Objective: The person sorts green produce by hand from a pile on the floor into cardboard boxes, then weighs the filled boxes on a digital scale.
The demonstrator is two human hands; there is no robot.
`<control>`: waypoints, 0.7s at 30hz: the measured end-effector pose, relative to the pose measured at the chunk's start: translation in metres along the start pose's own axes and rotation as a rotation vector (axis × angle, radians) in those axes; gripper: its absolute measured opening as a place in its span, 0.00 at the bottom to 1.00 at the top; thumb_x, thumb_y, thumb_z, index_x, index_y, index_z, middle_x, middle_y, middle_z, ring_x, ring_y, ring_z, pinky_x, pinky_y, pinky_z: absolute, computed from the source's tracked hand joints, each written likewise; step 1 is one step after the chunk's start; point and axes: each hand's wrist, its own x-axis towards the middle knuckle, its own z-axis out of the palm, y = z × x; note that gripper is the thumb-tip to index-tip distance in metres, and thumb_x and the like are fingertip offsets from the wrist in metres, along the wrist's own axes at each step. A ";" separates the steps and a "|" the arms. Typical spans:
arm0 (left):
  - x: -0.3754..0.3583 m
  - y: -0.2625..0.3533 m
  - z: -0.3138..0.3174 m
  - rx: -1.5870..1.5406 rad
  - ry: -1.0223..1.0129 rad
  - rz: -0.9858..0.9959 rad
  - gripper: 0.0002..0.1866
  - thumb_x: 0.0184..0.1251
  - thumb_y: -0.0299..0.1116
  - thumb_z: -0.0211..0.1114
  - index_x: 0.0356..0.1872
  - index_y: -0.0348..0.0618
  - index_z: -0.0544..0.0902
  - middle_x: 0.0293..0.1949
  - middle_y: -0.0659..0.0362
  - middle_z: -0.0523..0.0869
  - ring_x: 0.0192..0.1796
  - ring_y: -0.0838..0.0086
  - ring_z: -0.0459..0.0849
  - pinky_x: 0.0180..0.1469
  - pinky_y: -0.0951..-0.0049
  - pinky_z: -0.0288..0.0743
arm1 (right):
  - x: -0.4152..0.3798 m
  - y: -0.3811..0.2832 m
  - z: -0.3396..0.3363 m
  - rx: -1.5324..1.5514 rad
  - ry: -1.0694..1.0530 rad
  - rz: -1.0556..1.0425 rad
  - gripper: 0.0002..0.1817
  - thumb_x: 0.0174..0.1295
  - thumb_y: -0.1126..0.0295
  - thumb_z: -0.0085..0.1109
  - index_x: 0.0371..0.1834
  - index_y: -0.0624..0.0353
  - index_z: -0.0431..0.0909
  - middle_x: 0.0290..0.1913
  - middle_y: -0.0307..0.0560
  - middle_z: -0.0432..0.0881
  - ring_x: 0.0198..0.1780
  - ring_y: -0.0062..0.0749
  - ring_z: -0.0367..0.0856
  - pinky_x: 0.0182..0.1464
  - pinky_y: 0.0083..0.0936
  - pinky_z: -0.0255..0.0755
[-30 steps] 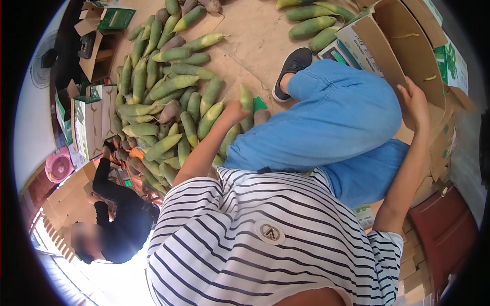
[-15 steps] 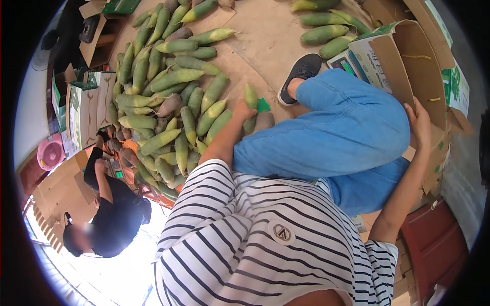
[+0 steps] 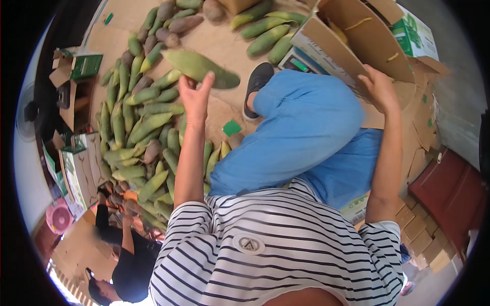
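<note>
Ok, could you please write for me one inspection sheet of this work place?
Surface: brown cardboard over the floor, a green scrap on it.
Job's things: pile of green radishes, some brownish roots beside them; open box by a scale, display lit green.
Clutter: open cartons behind the pile.
Grippers: left hand holds one radish above the cardboard; right hand at the open box's side.
Cables: nothing seen.
Surroundings: co-worker in dark clothes, pink fan.
</note>
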 end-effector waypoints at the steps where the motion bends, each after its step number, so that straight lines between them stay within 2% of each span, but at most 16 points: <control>1: 0.007 0.034 0.023 -0.101 0.007 0.060 0.25 0.54 0.26 0.70 0.52 0.34 0.69 0.47 0.54 0.80 0.47 0.72 0.79 0.51 0.72 0.73 | 0.001 -0.003 -0.002 0.015 -0.038 0.026 0.20 0.61 0.64 0.55 0.53 0.64 0.74 0.48 0.61 0.79 0.51 0.53 0.75 0.52 0.38 0.69; 3: 0.011 0.096 0.073 -0.321 -0.040 0.150 0.27 0.54 0.27 0.71 0.53 0.34 0.68 0.48 0.53 0.78 0.50 0.72 0.77 0.51 0.72 0.73 | 0.001 0.000 -0.001 0.011 -0.041 0.015 0.19 0.60 0.64 0.55 0.52 0.64 0.74 0.46 0.61 0.79 0.50 0.54 0.76 0.50 0.40 0.69; 5: 0.004 0.136 0.119 -0.390 -0.144 0.227 0.25 0.60 0.32 0.68 0.54 0.33 0.69 0.48 0.54 0.78 0.49 0.71 0.77 0.52 0.71 0.73 | 0.001 -0.003 -0.004 0.010 -0.046 0.002 0.19 0.60 0.64 0.55 0.51 0.64 0.74 0.45 0.61 0.79 0.49 0.54 0.76 0.49 0.41 0.69; 7: -0.001 0.152 0.170 -0.402 -0.188 0.368 0.16 0.60 0.31 0.67 0.45 0.34 0.75 0.39 0.57 0.80 0.43 0.76 0.77 0.45 0.77 0.72 | -0.001 -0.010 -0.008 0.008 -0.055 -0.006 0.19 0.60 0.65 0.55 0.51 0.64 0.74 0.43 0.61 0.79 0.48 0.54 0.76 0.48 0.41 0.69; 10: -0.010 0.146 0.202 -0.123 -0.555 0.198 0.25 0.62 0.40 0.66 0.54 0.35 0.70 0.47 0.55 0.80 0.49 0.71 0.79 0.53 0.73 0.72 | -0.005 -0.007 -0.004 -0.017 0.037 -0.036 0.18 0.60 0.64 0.55 0.50 0.63 0.74 0.42 0.60 0.79 0.47 0.54 0.76 0.47 0.42 0.69; 11: -0.008 0.135 0.201 -0.057 -0.536 0.194 0.25 0.63 0.41 0.65 0.54 0.35 0.71 0.47 0.55 0.80 0.49 0.71 0.79 0.53 0.73 0.72 | -0.006 -0.006 -0.004 -0.012 0.024 -0.036 0.17 0.60 0.64 0.55 0.49 0.62 0.74 0.41 0.60 0.79 0.47 0.55 0.76 0.46 0.43 0.69; 13: -0.002 0.088 0.179 0.085 -0.504 0.190 0.23 0.65 0.43 0.63 0.53 0.35 0.73 0.47 0.55 0.80 0.49 0.72 0.78 0.53 0.73 0.71 | -0.005 -0.005 -0.004 0.008 -0.001 -0.031 0.16 0.60 0.64 0.55 0.48 0.61 0.74 0.40 0.60 0.80 0.46 0.55 0.76 0.46 0.43 0.69; 15: 0.007 0.035 0.130 0.246 -0.528 0.054 0.21 0.67 0.43 0.60 0.51 0.36 0.75 0.46 0.55 0.81 0.49 0.74 0.78 0.53 0.74 0.71 | -0.005 -0.002 -0.002 -0.013 0.021 -0.045 0.15 0.59 0.64 0.55 0.46 0.60 0.75 0.40 0.59 0.80 0.46 0.55 0.76 0.45 0.44 0.69; 16: 0.005 0.000 0.102 0.214 -0.498 -0.001 0.25 0.62 0.46 0.64 0.47 0.31 0.76 0.42 0.49 0.82 0.44 0.69 0.80 0.45 0.72 0.73 | -0.006 -0.002 -0.003 -0.017 0.029 -0.037 0.15 0.59 0.63 0.55 0.46 0.60 0.75 0.40 0.59 0.80 0.46 0.54 0.76 0.45 0.44 0.69; 17: 0.005 -0.051 0.061 0.507 -0.441 -0.071 0.25 0.62 0.45 0.64 0.48 0.31 0.75 0.42 0.46 0.82 0.43 0.68 0.81 0.44 0.70 0.74 | -0.005 -0.002 -0.005 -0.024 0.037 -0.033 0.16 0.59 0.63 0.55 0.47 0.60 0.75 0.40 0.59 0.80 0.46 0.54 0.76 0.46 0.44 0.69; 18: -0.002 -0.107 0.016 0.603 -0.446 -0.094 0.27 0.61 0.46 0.65 0.49 0.30 0.75 0.42 0.44 0.82 0.43 0.65 0.82 0.44 0.68 0.75 | -0.003 -0.001 -0.005 0.012 0.005 -0.009 0.16 0.60 0.63 0.55 0.48 0.60 0.75 0.40 0.59 0.80 0.46 0.53 0.77 0.46 0.43 0.70; 19: -0.024 -0.112 -0.016 0.854 -0.458 -0.151 0.28 0.61 0.47 0.64 0.50 0.29 0.74 0.44 0.40 0.81 0.46 0.58 0.82 0.47 0.64 0.75 | -0.004 0.000 -0.005 0.009 -0.015 0.001 0.16 0.60 0.63 0.55 0.48 0.60 0.75 0.40 0.59 0.80 0.46 0.53 0.77 0.46 0.43 0.70; 20: -0.043 -0.140 -0.053 0.959 -0.492 -0.252 0.29 0.61 0.48 0.63 0.51 0.29 0.74 0.46 0.37 0.80 0.48 0.50 0.81 0.49 0.60 0.74 | -0.002 0.001 -0.004 0.004 -0.037 0.004 0.16 0.60 0.63 0.55 0.48 0.59 0.75 0.40 0.59 0.80 0.46 0.53 0.77 0.46 0.43 0.70; 21: -0.067 -0.160 -0.087 1.074 -0.528 -0.229 0.30 0.60 0.49 0.62 0.52 0.29 0.74 0.47 0.36 0.79 0.50 0.47 0.79 0.51 0.59 0.73 | -0.001 0.000 -0.004 -0.003 -0.059 0.005 0.16 0.60 0.63 0.55 0.49 0.59 0.75 0.40 0.59 0.80 0.46 0.52 0.77 0.46 0.43 0.70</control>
